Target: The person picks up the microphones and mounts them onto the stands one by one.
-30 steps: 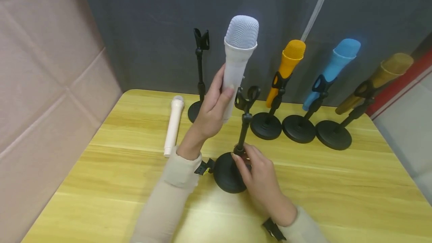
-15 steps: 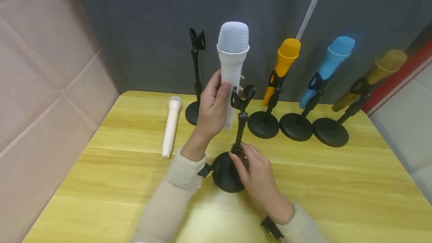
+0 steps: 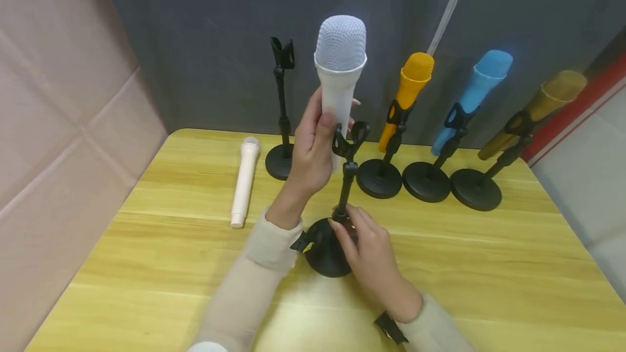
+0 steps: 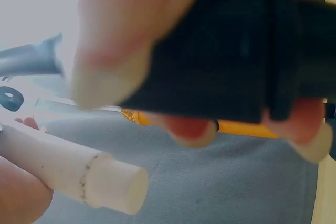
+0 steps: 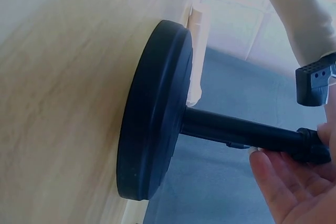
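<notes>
My left hand [image 3: 313, 148] grips a white microphone [image 3: 338, 83] by its handle, the mesh head up. The microphone's lower end overlaps the twin-pronged clip [image 3: 350, 143] of a black desk microphone stand [image 3: 329, 251] in the head view. The right hand [image 3: 375, 262] holds this stand at its pole, thumb and fingers around the collar above the round base. The left wrist view has the microphone's blunt tail [image 4: 113, 184] below the stand's black collar [image 4: 220, 51] and blurred fingertips. In the right wrist view the round base [image 5: 155, 111] sits on the tabletop.
Another white microphone [image 3: 244, 183] lies on the wooden table [image 3: 161, 287] at left. Behind it stands a bare black stand [image 3: 280, 162]. Orange [image 3: 407, 88], blue [image 3: 471, 94] and gold [image 3: 543, 105] microphones rest in stands at back right. A grey partition [image 3: 220, 42] rises behind.
The white microphone in my left hand has become more upright, dipping and then rising again. My right hand keeps its hold on the stand. The head view has shifted slightly.
</notes>
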The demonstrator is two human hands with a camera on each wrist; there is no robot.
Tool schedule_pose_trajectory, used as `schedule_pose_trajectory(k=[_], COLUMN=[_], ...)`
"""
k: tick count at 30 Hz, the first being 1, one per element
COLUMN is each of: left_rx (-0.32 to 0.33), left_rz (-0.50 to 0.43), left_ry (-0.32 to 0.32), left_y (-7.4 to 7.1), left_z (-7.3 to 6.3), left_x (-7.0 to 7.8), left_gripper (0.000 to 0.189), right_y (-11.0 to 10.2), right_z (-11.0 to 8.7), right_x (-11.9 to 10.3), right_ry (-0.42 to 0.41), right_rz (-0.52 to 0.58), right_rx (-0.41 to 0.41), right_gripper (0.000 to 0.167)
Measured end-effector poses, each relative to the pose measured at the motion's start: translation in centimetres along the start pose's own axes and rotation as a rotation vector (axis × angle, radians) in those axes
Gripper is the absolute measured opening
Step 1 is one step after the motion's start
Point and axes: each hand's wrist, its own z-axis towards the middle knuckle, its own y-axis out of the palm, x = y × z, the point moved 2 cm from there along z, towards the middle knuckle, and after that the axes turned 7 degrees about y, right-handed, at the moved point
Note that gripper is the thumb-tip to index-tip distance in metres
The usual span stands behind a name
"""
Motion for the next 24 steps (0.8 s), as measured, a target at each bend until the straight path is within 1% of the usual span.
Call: schedule_pose_trajectory(k=[3,5,8,10,12,13,15,20,22,24], left_rx=[-0.014,-0.026,-0.029,-0.032,-0.033,-0.039,-0.062,-0.095,-0.094,-0.089], left_rz=[-0.024,-0.027,-0.031,-0.021,0.000,0.012,0.043,0.064,0.063,0.060], left_ry=[-0.020,-0.047,-0.075,-0.070,-0.059,-0.053,-0.039,-0.029,-0.026,-0.028], left_y=[0.17,0.23,0.30,0.32,0.29,0.24,0.10,-0.06,0.05,0.23], left_z=[0.08,-0.04,-0.23,-0.30,-0.28,-0.25,-0.20,-0.13,-0.18,-0.23], left_x=[0.09,0.14,0.38,0.51,0.63,0.66,0.62,0.60,0.56,0.50], left_gripper=[0.087,0.094,0.110,0.117,0.118,0.117,0.109,0.088,0.085,0.087], right_y=[0.02,0.08,0.24,0.35,0.43,0.43,0.43,0.27,0.18,0.09], right_z=[0.10,0.18,0.25,0.24,0.23,0.20,0.17,0.08,0.04,-0.03], right_x=[-0.09,-0.15,-0.23,-0.25,-0.22,-0.21,-0.16,-0.07,-0.05,-0.03], right_ry=[-0.004,-0.004,-0.007,-0.014,-0.023,-0.025,-0.029,-0.025,-0.021,-0.016], right_rz=[-0.001,-0.002,0.000,0.003,0.007,0.010,0.009,-0.003,-0.006,-0.010], right_rx=[-0.001,-0.005,-0.009,-0.007,0.000,0.002,0.004,0.005,0.004,0.004], right_gripper=[0.025,0.026,0.029,0.030,0.031,0.031,0.032,0.032,0.032,0.031])
